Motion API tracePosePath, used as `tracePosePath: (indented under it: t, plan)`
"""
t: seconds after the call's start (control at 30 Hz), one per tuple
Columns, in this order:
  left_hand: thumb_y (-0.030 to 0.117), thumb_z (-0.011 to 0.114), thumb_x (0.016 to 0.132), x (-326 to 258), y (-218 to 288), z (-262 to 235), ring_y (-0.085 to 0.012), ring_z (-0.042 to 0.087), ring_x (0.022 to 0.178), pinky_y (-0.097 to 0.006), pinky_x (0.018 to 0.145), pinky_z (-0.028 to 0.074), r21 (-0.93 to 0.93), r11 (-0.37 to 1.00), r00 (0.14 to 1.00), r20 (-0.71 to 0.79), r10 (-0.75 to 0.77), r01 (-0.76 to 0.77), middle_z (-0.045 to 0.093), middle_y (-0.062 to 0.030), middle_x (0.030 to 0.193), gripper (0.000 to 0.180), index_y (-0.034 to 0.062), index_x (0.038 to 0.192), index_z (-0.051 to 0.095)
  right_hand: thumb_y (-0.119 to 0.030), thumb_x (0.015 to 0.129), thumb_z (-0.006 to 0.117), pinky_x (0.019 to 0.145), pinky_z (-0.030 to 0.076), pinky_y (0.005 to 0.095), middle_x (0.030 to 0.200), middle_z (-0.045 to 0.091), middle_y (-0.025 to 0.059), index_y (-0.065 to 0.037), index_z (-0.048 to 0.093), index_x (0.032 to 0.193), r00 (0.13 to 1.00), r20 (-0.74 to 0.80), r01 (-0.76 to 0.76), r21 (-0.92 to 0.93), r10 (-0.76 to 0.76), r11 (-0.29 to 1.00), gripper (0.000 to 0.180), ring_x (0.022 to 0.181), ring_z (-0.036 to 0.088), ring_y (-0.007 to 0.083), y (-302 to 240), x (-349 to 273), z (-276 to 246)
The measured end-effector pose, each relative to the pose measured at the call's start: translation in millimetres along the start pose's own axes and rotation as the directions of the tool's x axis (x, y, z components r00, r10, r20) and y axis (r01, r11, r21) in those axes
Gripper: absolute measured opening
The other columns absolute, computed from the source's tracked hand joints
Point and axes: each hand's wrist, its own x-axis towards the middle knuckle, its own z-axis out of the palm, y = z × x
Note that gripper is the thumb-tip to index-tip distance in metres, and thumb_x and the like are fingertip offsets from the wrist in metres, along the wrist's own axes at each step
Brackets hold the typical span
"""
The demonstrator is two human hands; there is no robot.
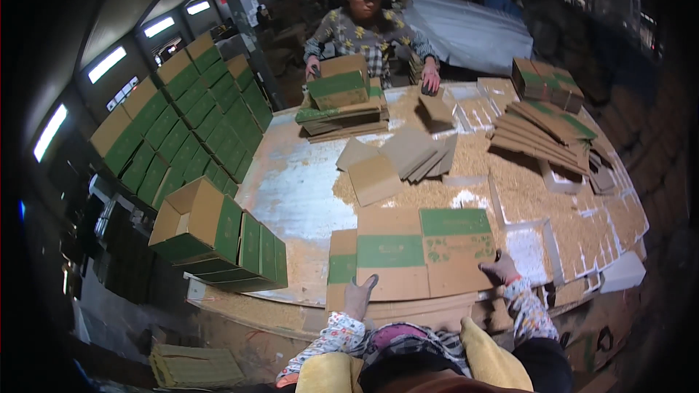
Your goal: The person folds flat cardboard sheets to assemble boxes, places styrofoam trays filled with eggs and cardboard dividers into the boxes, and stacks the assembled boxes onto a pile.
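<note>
Left grip [357, 298] touched the lower left part of a flat carton [393, 276], thumb pointing up, and the right grip [500, 268] touched its right edge; whether either had closed on the cardboard could not be told. That flat carton, tan and green, lay on the near side of the bench [287, 178], between the two grips. Just beyond it lay loose cardboard sheets [375, 178]. An open box [229, 222] sat at the bench's left edge, with stacked boxes [186, 113] behind. Across the bench, a co-worker [368, 33] had one hand [313, 66] at a small box [340, 91] and the other hand [430, 75] on a cardboard piece [437, 109]. To the right lay a fanned pile [539, 138] of flat cardboard.
</note>
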Motion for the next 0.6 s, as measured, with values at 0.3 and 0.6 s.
tracePosePath:
  t: [0.3,0.6]
  plan:
    - [0.019,0.066,0.084,-0.4,172.2,-147.3,-0.0132,0.062,0.082,-0.026,0.066,0.052,-0.072,0.904,0.722,0.576,0.382,-0.421,0.068,-0.006,0.095,0.04,0.0027,0.12,0.061,-0.021,0.088,0.062,0.092,0.041,0.0295,0.118,0.049,0.0109,0.003,0.046,0.123,0.814,-0.519,0.481,0.353,-0.26,0.802,0.046,0.105,0.049,0.0176,-220.3,-80.1,-47.1]
    - [0.023,0.065,0.088,74.1,144.1,-144.4,-0.0157,0.063,0.076,-0.03,0.063,0.055,-0.228,0.965,0.809,0.586,0.031,0.128,0.066,-0.0074,0.094,0.028,0.0002,0.104,0.065,-0.029,0.093,0.06,0.087,0.044,0.0289,0.111,0.055,0.0051,0.0,0.046,0.12,0.876,-0.454,0.42,0.551,-0.162,0.721,0.042,0.099,0.053,0.0138,-180.1,-2.4,-4.9]
